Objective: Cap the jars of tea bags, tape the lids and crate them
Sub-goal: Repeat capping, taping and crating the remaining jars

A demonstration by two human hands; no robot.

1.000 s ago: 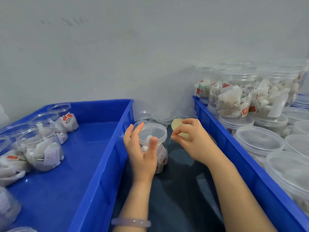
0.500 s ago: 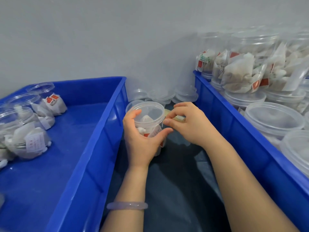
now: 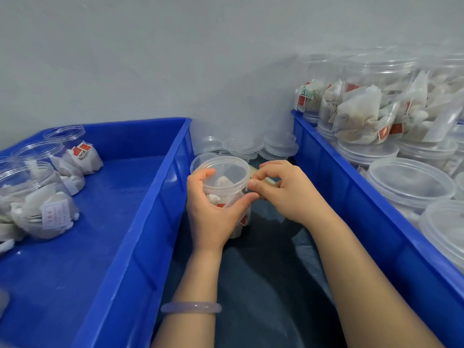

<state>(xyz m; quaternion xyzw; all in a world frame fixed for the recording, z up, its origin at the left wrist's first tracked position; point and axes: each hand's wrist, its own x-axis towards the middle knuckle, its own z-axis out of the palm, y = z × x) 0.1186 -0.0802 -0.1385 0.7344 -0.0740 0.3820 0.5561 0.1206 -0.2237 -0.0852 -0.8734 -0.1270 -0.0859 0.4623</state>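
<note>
Since a second ago the left hand (image 3: 213, 217) has closed round the jar (image 3: 223, 197), and the right hand (image 3: 283, 197) has moved to the lid (image 3: 221, 172) rim, pinching tape (image 3: 270, 180). Dark desk (image 3: 263, 285) between left crate (image 3: 155, 197) and right crate (image 3: 326, 177); grey wall (image 3: 175, 59) behind. Jar stands on the desk between them, upright, axis vertical, lid uppermost

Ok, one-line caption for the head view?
Left hand grips a capped tea-bag jar while the right hand pinches tape at its lid.
</note>
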